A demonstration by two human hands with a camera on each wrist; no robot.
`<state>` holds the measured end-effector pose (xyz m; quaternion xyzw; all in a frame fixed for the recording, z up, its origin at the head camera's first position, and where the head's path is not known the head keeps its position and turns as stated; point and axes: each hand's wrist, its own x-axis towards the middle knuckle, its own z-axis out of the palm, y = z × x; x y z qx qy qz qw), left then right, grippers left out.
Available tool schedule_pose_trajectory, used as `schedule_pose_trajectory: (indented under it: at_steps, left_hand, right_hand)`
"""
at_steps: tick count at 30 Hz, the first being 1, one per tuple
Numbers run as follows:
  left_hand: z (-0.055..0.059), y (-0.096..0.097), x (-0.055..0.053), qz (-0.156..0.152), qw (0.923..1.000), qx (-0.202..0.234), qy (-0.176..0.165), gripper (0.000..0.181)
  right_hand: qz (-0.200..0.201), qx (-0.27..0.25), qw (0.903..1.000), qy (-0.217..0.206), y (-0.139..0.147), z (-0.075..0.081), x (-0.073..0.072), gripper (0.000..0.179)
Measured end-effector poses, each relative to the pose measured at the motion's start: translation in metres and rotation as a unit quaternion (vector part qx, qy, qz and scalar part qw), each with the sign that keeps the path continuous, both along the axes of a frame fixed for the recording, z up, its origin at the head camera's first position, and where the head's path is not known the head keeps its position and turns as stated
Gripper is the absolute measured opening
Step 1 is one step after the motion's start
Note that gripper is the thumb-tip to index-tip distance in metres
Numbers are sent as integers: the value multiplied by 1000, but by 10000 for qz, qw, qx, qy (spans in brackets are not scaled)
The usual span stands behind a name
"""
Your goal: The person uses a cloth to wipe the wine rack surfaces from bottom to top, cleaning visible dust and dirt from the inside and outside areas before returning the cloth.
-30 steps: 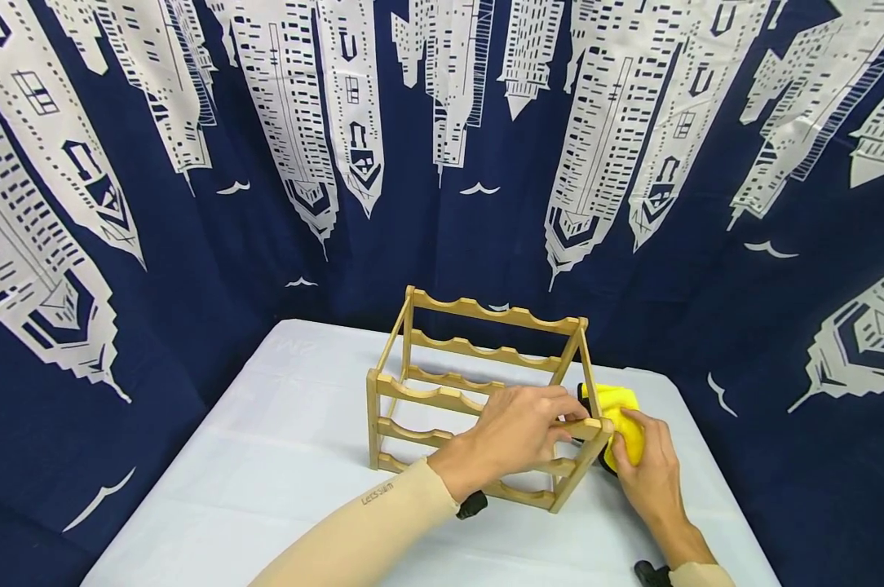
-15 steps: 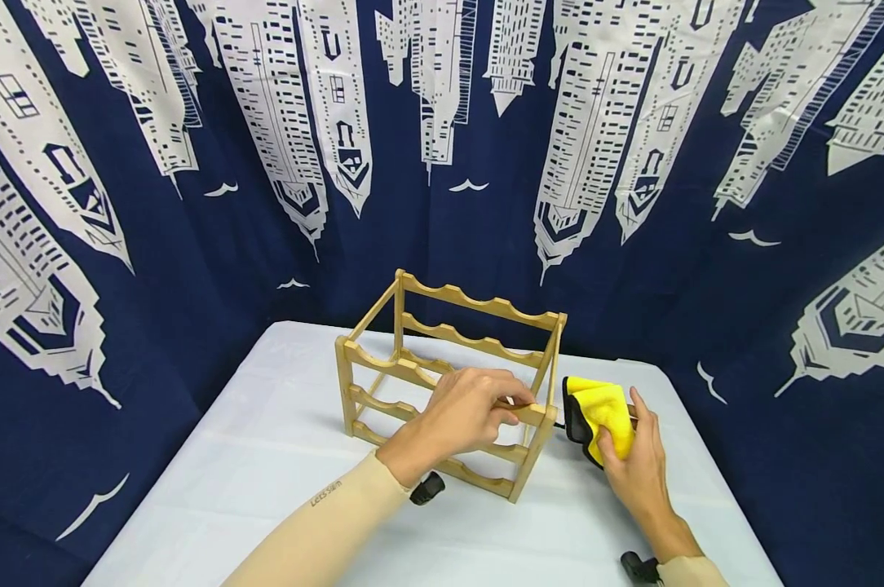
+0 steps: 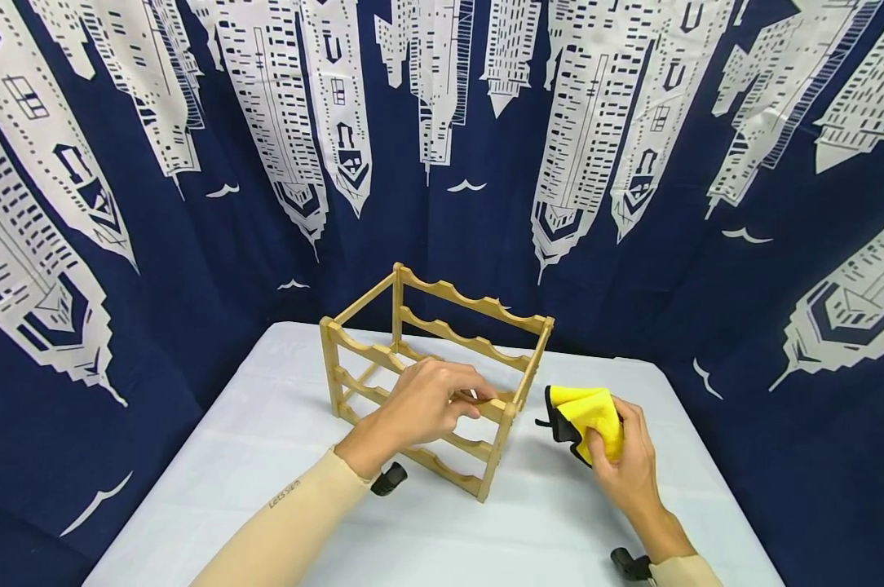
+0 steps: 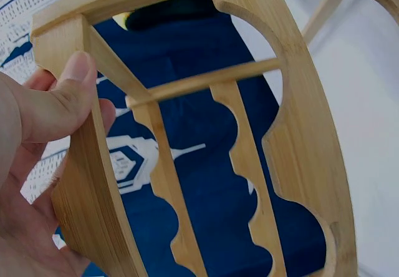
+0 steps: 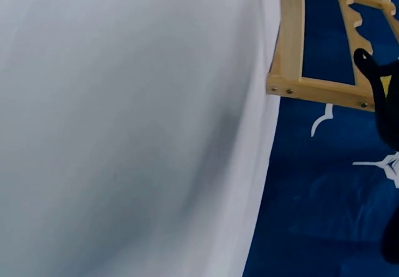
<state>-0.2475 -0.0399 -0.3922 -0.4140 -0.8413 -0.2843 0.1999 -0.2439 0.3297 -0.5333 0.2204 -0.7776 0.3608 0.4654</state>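
A light wooden wine rack [image 3: 374,354] with scalloped rails stands on the table, angled with its right end toward the front. My left hand [image 3: 427,399] grips its upper front rail near the right corner. In the left wrist view, the thumb of that left hand [image 4: 72,99] presses on the wood by the corner joint. Right of the rack, my right hand [image 3: 629,456] holds a bunched yellow cloth [image 3: 589,412] with black edging and a grey underside, raised above the table. A black loop hangs from the cloth. The right wrist view shows the cloth's dark edge [image 5: 388,115] but not the fingers.
The table [image 3: 192,497] has a white cover. Behind it and along both sides hangs a navy curtain [image 3: 442,236] with white skyline prints. A black wrist camera [image 3: 389,478] sits under the left wrist, and a second black camera [image 3: 628,562] is by the right wrist.
The rack has shifted left and turned slightly, with my left hand still on its rail. My right hand has brought the cloth away from the rack's right end, leaving a gap between them.
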Motion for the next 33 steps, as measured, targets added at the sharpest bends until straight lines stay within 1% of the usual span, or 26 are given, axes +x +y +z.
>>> schedule_pose_trajectory:
  at_steps: [7,10,14,18,21,24,27,30,31,33]
  left_hand:
    - [-2,-23,-6,-92,9997,137,164,24]
    - [-3,-29,-10,-124,9996,202,156,26]
    - [-3,-36,-13,-245,9996,158,23,27]
    - [-1,-40,-11,-344,9989,51,-320,28]
    - [1,-43,-10,-464,9969,237,-582,26]
    - [3,-43,-10,-571,9955,462,-602,22]
    - [4,-43,-10,-545,9953,533,-598,19]
    - [5,-43,-9,-546,9948,566,-646,18]
    - [5,-43,-9,-560,9946,563,-663,18]
    - [5,-43,-9,-595,9946,553,-651,18]
  right_hand:
    - [567,64,9984,47,-13,12,7,62]
    - [758,136,9970,40,-18,18,9,63]
    - [1075,204,9940,44,-29,24,11,66]
    - [1363,257,9903,-11,-42,28,16,76]
    - [1640,349,9857,162,-54,31,16,77]
    - [2031,450,9768,511,-68,34,13,67]
    - [2417,557,9659,748,-85,37,9,59]
    - [2498,711,9624,795,-101,40,9,53]
    - [2451,746,9634,784,-105,41,9,49]
    - [2227,830,9688,700,-112,43,11,44]
